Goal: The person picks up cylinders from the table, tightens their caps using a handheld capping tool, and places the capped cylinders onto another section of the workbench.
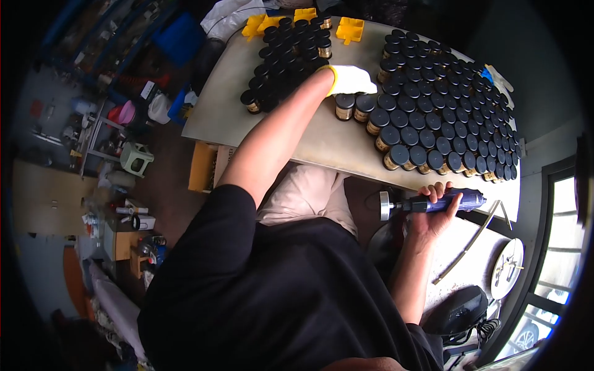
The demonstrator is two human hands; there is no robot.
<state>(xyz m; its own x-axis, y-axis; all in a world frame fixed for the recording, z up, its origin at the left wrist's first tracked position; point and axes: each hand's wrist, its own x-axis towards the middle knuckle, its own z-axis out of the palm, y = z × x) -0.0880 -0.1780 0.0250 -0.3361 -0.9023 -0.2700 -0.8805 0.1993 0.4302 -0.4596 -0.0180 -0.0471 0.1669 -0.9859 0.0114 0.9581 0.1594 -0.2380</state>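
Note:
My left hand [354, 81] wears a white glove with a yellow cuff and reaches over the table, just above two black-lidded jars [344, 107]. Its fingers point right, but glare washes out their outline, and I cannot tell whether they grip a jar. My right hand [435, 204] is bare and wrapped round a dark blue power tool [465, 200], held level off the table's near edge. A round silver cup-shaped head [385, 206] forms the tool's left end. To the right of the glove stand many close-packed jars [432, 122] with black lids and gold labels.
Another group of jars [272, 69] fills the table's left part, partly behind my forearm. Yellow plastic pieces [350, 29] lie along the far edge of the table [216, 105]. A blue-and-white glove [499, 79] rests at the right. Below it are a bent strip [468, 246] and a round dish [507, 268].

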